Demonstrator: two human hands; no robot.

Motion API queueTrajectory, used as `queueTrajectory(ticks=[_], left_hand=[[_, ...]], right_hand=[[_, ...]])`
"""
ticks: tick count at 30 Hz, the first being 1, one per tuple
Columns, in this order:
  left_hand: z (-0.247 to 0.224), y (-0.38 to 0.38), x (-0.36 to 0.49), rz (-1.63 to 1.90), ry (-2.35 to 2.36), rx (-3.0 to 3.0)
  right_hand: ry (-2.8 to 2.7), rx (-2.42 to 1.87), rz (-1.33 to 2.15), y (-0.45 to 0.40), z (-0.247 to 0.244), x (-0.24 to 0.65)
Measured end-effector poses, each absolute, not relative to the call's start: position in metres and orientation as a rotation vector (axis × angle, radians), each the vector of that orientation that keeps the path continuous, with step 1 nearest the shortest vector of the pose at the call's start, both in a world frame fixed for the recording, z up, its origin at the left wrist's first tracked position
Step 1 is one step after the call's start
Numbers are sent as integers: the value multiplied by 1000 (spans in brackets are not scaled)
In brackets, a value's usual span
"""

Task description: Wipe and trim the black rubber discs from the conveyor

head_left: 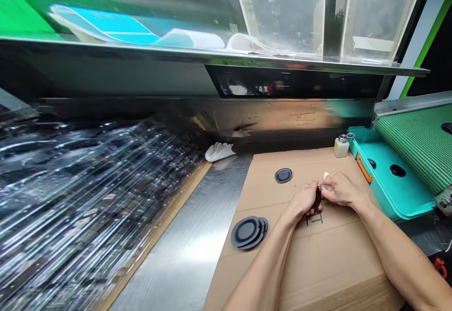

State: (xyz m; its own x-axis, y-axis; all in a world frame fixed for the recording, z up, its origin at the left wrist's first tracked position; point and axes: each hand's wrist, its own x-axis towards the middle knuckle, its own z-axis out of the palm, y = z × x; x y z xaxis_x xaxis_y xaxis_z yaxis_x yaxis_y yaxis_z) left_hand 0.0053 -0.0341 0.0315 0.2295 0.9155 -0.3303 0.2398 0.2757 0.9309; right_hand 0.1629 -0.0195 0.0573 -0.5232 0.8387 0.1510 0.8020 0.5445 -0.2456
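On the cardboard, my left hand (304,200) is closed around a black disc-like part (318,198), held on edge so that little of its face shows. My right hand (341,189) meets it from the right, fingers pinched on a thin pale tool (326,187) whose tip is at the part's upper edge. Its kind is too small to make out. Left of my forearm lies a small overlapping stack of dark grey round discs (246,232). A single similar disc (283,175) rests farther back.
The cardboard sheet (275,207) covers the metal table (187,240). A small white bottle (341,146) stands at its back corner. Right of it, a turquoise bin (406,203) holds black round parts beside a green conveyor belt (420,137). Plastic-wrapped goods (88,198) and a white glove (219,151) lie left.
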Motion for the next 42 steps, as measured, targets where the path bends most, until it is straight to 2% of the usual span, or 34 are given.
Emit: queueTrajectory(ticks=[16, 23, 29, 32, 38, 42], left_hand=[[21, -33, 8, 733, 1224, 1176], [30, -21, -14, 975, 918, 453], [34, -14, -32, 1015, 732, 153], [33, -15, -33, 1042, 730, 137], [22, -13, -16, 1171, 778, 230], [14, -15, 1, 1242, 711, 254]], right_hand=[[-2487, -1549, 243, -28, 65, 160], [-2441, -1280, 701, -20, 62, 181], [-2304, -1529, 239, -4, 45, 192], [-2379, -1573, 219, -2, 37, 189], [-2119, -1505, 116, -16, 37, 153], [-2267, -1374, 126, -37, 35, 117]])
